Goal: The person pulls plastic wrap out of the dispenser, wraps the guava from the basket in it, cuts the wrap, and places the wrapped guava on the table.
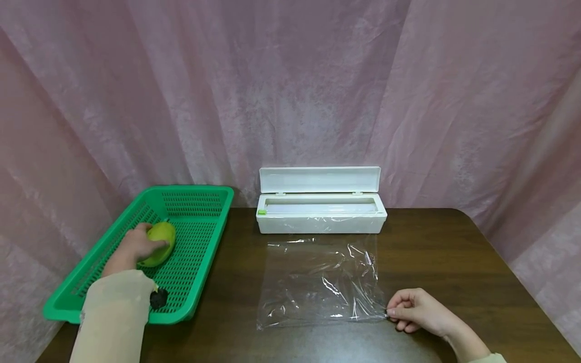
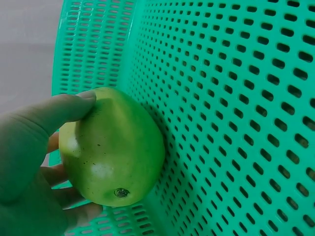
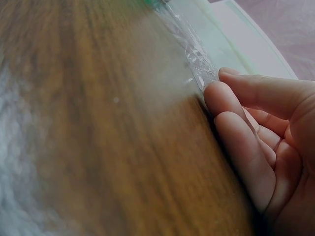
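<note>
Green fruit [image 1: 162, 233] partly hidden behind the left hand [image 1: 135, 246]

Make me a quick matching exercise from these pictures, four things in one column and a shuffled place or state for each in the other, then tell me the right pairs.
Things:
1. green fruit
2. clear film
3. white box
4. green basket

Places or states:
A. lid raised
B. corner pinched by the right hand
C. perforated, left of the box
D. gripped by the left hand

Right pairs: 1-D, 2-B, 3-A, 4-C
</note>
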Available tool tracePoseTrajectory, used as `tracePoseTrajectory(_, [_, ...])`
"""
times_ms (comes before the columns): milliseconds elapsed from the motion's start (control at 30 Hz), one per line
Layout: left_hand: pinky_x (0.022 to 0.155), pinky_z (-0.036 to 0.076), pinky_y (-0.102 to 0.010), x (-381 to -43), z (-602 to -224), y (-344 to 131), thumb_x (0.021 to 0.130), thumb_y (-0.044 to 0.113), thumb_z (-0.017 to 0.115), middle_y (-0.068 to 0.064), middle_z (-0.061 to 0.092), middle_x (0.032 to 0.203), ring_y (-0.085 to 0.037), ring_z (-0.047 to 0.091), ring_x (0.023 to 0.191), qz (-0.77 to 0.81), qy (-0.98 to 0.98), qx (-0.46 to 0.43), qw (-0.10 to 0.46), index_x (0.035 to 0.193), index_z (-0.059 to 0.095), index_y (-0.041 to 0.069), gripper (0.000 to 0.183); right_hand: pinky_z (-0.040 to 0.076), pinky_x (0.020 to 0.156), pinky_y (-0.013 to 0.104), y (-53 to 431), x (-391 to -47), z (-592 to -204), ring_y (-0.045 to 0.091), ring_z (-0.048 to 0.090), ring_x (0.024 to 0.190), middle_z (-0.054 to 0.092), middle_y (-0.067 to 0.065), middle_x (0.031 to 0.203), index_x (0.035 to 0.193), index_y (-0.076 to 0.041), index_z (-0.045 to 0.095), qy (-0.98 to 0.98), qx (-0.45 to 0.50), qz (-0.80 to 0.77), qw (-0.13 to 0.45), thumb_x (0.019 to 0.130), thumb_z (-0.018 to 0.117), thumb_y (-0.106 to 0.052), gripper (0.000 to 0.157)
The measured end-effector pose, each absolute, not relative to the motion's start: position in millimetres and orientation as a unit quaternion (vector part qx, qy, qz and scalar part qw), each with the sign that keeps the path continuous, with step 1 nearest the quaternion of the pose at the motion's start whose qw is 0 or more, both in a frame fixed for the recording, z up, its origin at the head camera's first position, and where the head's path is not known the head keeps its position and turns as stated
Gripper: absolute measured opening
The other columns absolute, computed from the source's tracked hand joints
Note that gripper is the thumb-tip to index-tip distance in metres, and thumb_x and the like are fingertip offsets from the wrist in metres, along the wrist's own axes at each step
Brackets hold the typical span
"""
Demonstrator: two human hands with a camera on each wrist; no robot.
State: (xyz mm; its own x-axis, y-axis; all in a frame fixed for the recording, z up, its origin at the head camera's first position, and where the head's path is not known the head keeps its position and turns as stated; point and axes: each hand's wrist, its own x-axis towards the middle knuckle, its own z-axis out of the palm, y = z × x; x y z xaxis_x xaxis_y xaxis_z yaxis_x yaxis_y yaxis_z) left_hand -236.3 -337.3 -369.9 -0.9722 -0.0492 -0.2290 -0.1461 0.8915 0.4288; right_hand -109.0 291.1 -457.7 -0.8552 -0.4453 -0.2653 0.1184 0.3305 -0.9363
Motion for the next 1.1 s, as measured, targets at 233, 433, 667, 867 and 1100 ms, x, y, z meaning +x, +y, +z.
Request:
tracePoseTrajectory(233, [0.079,0.044,-0.057,-236.0,-369.9,-335.1,0.088,0.037,0.06,-0.048,0.025,0.126,-0.055,0.039,0.106,0.234,0.963,-0.063,0.116,0.142,0.01,-0.016,0.091,0.052,0.053,0.022,292.3,-109.4,-458.3,0.006,0.064,0.063,0.063,-0.004,0.073,0.096,0.013,0.057,0.775,-0.109,-0.57,0.249,0.09,0.063,-0.017,0.031])
tracePoseTrajectory(433, [0.076,0.045,-0.055,-234.8,-371.8,-334.0,0.085,0.034,0.065,-0.047,0.025,0.124,-0.054,0.041,0.103,0.249,0.956,-0.08,0.129,0.144,0.006,-0.01,0.094,0.052,0.053,0.022,292.4,-109.2,-457.1,0.005,0.063,0.063,0.063,-0.004,0.072,0.096,0.014,0.056,0.774,-0.116,-0.57,0.249,0.09,0.062,-0.016,0.032])
tracePoseTrajectory(667, [0.079,0.044,-0.058,-234.9,-371.3,-333.3,0.084,0.033,0.068,-0.048,0.022,0.129,-0.056,0.037,0.108,0.246,0.959,-0.07,0.123,0.145,0.007,-0.009,0.096,0.052,0.053,0.022,291.8,-109.8,-456.3,0.005,0.063,0.062,0.063,-0.004,0.072,0.095,0.013,0.057,0.778,-0.108,-0.567,0.249,0.09,0.064,-0.018,0.033])
tracePoseTrajectory(867, [0.08,0.044,-0.058,-234.6,-369.4,-332.6,0.084,0.034,0.067,-0.048,0.024,0.129,-0.055,0.036,0.11,0.232,0.963,-0.062,0.122,0.145,0.008,-0.01,0.095,0.052,0.053,0.022,291.8,-110.1,-455.0,0.005,0.063,0.062,0.063,-0.004,0.072,0.095,0.013,0.057,0.777,-0.108,-0.568,0.249,0.09,0.064,-0.018,0.032])
tracePoseTrajectory(1100, [0.078,0.045,-0.055,-233.3,-368.1,-333.4,0.085,0.036,0.065,-0.046,0.031,0.127,-0.053,0.041,0.107,0.224,0.966,-0.05,0.12,0.144,0.012,-0.01,0.092,0.052,0.053,0.022,291.2,-108.4,-454.3,0.005,0.063,0.063,0.063,-0.004,0.072,0.096,0.014,0.057,0.771,-0.109,-0.575,0.25,0.09,0.063,-0.017,0.032])
